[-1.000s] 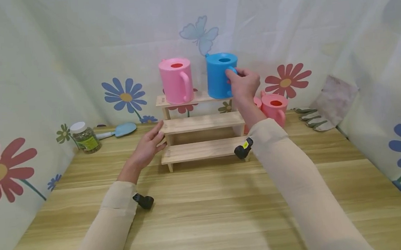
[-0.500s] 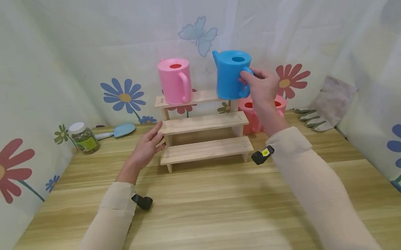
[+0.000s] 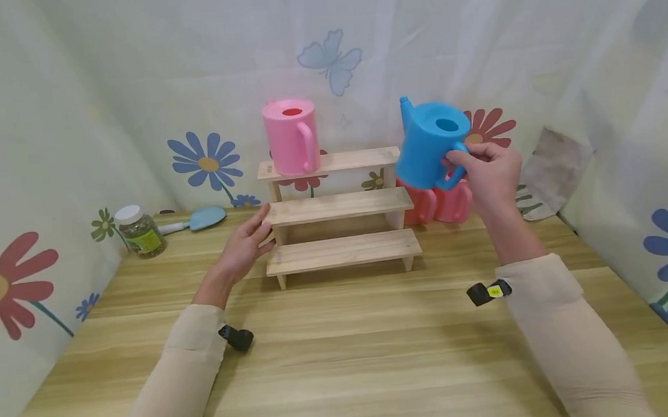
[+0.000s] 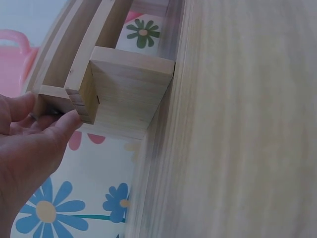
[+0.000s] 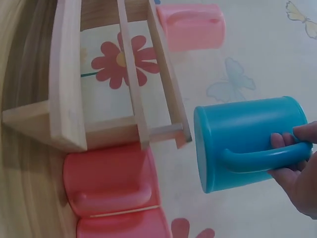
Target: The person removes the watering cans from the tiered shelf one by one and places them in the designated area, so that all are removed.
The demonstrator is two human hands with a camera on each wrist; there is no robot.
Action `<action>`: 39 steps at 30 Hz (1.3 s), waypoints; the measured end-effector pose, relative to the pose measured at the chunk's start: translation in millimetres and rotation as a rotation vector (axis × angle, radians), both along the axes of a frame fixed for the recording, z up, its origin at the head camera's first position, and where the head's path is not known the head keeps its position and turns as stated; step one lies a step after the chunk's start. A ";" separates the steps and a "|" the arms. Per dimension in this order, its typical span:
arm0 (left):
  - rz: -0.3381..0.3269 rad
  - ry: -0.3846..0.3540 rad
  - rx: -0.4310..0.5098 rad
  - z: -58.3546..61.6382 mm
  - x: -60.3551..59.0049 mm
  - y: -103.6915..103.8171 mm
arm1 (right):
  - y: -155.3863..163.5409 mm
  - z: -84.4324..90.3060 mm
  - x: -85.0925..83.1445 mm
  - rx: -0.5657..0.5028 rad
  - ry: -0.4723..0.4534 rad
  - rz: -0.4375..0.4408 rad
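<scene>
Right hand (image 3: 493, 179) has its fingers curled round the handle of the blue watering can (image 3: 428, 152), clamped on it. A second ago the can stood on the top step of the wooden rack (image 3: 334, 205). Now it is off the step, in the air to the right of the rack and lower, tilted with its spout up and away from the fingers. So the lift-off is done and the can is mid-carry, fully supported by the grip.

Just below the held can, two pink-red cans (image 3: 436, 204) sit on the table (image 3: 344, 338), right of the rack. The pink watering can (image 3: 291, 136) has not moved and is well left of the fingers on the top step.

Left hand (image 3: 246, 243) is unchanged: fingers straight and together, tips pressed against the rack's left end (image 4: 81, 96), steadying it, gripping nothing.
</scene>
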State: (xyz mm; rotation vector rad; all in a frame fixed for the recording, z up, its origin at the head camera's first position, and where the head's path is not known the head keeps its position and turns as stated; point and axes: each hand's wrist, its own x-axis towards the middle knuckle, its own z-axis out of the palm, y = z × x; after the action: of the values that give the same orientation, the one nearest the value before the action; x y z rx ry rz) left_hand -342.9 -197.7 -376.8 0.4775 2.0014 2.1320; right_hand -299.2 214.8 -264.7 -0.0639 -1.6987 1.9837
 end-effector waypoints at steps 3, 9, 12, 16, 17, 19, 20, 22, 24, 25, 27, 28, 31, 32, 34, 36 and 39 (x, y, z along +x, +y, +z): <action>-0.002 0.002 -0.003 -1.3 0.5 -0.3 | 7.7 -8.6 5.9 0.036 -0.041 -0.012; -0.008 0.007 -0.006 -1.3 0.6 -0.7 | 21.5 -23.4 13.1 0.102 -0.098 -0.031; -0.005 0.006 -0.009 -1.3 0.7 -0.6 | 28.7 -29.3 16.1 0.132 -0.112 -0.011; 0.005 0.010 -0.018 -1.0 1.3 -2.1 | 36.4 -34.1 20.6 0.165 -0.154 0.039; 0.003 0.014 -0.018 -0.9 1.2 -2.3 | 38.2 -34.5 21.9 0.180 -0.169 0.049; -0.001 0.020 -0.018 -0.8 1.0 -2.5 | 42.5 -34.7 24.3 0.218 -0.205 0.064; -0.007 0.022 -0.017 -1.0 0.8 -2.5 | 44.8 -34.6 25.4 0.237 -0.219 0.070; -0.016 0.023 -0.013 -1.3 0.1 -1.9 | 50.7 -33.9 27.5 0.294 -0.252 0.081; -0.019 0.023 -0.014 -1.6 -0.2 -1.1 | 57.3 -33.2 29.3 0.371 -0.287 0.112; -0.018 0.023 -0.013 -1.6 -0.1 -1.1 | 60.2 -33.1 29.7 0.403 -0.299 0.130; -0.017 0.024 -0.013 -1.3 -0.1 -0.7 | 65.4 -33.5 30.0 0.463 -0.327 0.170; -0.016 0.023 -0.013 -1.2 -0.2 -0.6 | 67.2 -34.2 29.9 0.495 -0.341 0.191; -0.009 0.017 -0.015 -0.8 0.5 -0.3 | 69.2 -38.1 28.3 0.565 -0.379 0.223; -0.006 0.015 -0.015 -0.6 0.8 -0.2 | 69.2 -39.8 27.5 0.589 -0.391 0.228; 0.000 0.011 -0.017 -0.2 1.6 0.0 | 68.5 -43.6 25.6 0.619 -0.405 0.240; 0.002 0.009 -0.019 0.2 2.1 0.0 | 67.8 -47.4 23.7 0.641 -0.417 0.257; -0.003 0.011 -0.019 0.4 2.3 -0.2 | 67.6 -53.2 19.8 0.653 -0.425 0.306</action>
State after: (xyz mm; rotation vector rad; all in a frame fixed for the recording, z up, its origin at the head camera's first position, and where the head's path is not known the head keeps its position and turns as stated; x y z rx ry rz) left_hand -340.6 -197.9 -376.4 0.4891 2.0241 2.1110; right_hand -279.5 282.5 -317.9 0.0099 -2.6978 1.5774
